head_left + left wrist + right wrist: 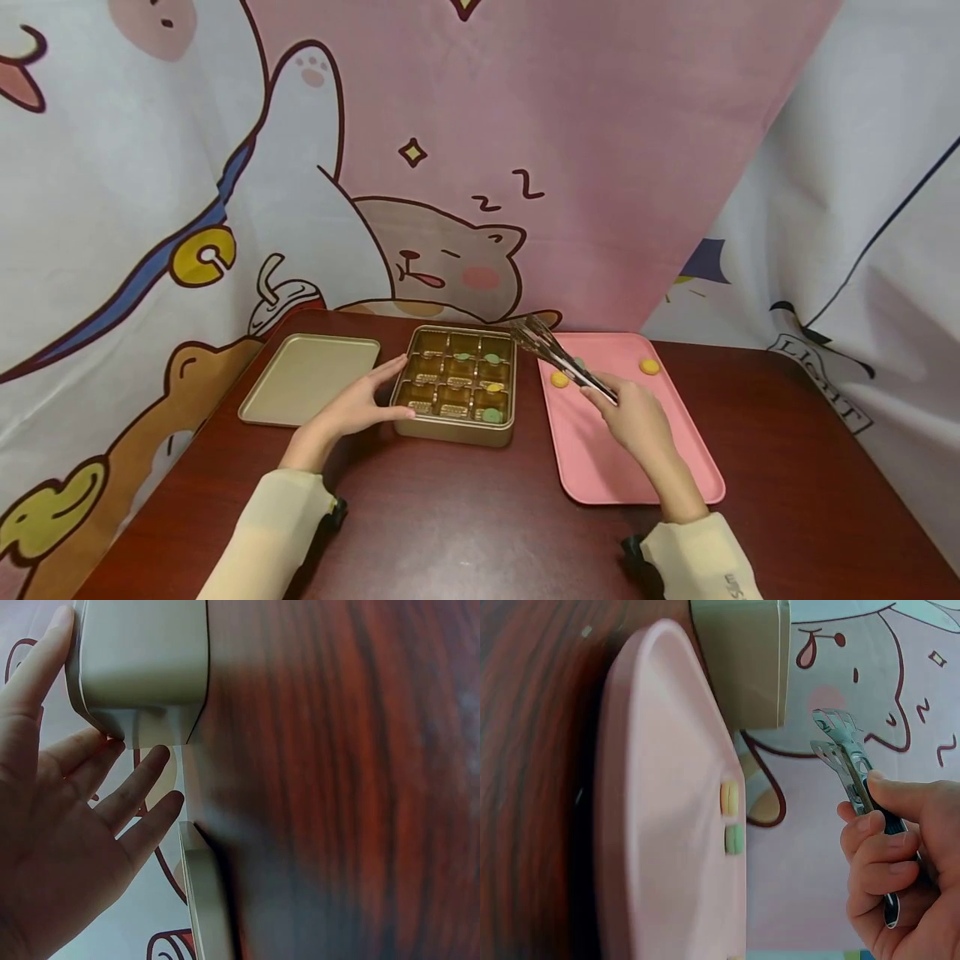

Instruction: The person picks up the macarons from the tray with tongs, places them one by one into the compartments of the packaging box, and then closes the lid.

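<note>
My left hand (352, 410) rests at the left side of a gold tin (453, 431), its fingers straight and spread with the thumb at the front rim. In the left wrist view the fingertips (112, 742) meet the tin's corner. Inside sits a divided gold insert holding a few green macarons (492, 415) and a yellow macaron (493, 387) in its right and middle compartments. My right hand (639, 421) grips metal tongs (557, 354) above the left edge of a pink tray (600, 475). In the right wrist view the tongs' slotted tips (836, 735) are apart, with nothing between them.
On the tray lie a yellow macaron (649, 367) at the back right, and another yellow macaron (730, 798) beside a green macaron (735, 839) near its left edge. The tin's flat lid (311, 375) lies at left on the dark wooden table (450, 517). A cartoon-print cloth (600, 167) hangs behind.
</note>
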Demonstrator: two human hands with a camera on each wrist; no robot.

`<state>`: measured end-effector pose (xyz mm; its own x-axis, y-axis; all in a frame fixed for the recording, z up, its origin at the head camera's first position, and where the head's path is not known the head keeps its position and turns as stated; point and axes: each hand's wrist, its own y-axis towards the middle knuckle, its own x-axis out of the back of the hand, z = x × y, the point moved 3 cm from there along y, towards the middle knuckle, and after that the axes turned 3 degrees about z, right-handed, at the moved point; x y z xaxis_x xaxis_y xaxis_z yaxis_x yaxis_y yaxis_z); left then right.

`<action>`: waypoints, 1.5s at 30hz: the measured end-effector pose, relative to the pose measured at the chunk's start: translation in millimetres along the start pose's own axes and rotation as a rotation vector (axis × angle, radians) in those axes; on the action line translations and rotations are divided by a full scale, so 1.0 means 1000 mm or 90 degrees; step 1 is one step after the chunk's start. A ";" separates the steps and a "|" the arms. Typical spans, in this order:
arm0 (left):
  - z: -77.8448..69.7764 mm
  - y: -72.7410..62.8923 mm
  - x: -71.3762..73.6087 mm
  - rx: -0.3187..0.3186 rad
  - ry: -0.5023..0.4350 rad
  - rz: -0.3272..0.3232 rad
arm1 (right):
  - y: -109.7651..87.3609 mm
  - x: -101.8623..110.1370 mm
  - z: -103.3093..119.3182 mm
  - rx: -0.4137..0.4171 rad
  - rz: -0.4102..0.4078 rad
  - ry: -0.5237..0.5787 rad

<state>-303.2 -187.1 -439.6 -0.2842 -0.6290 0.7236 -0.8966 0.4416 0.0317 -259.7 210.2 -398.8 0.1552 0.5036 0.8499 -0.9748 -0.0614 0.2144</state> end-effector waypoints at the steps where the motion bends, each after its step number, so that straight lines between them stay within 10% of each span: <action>1: 0.000 0.000 0.000 0.000 0.003 -0.001 | -0.002 0.001 -0.003 -0.005 0.002 0.000; 18: 0.001 -0.001 -0.001 0.004 0.004 0.001 | -0.031 0.009 -0.049 -0.071 0.062 -0.027; 45: 0.002 0.001 0.000 0.001 0.001 0.003 | -0.035 0.002 -0.061 -0.113 0.176 -0.031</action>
<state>-304.8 -188.2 -441.2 -0.2882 -0.6255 0.7250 -0.8960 0.4433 0.0264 -235.1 265.9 -434.0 -0.1158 0.4464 0.8873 -0.9931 -0.0364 -0.1113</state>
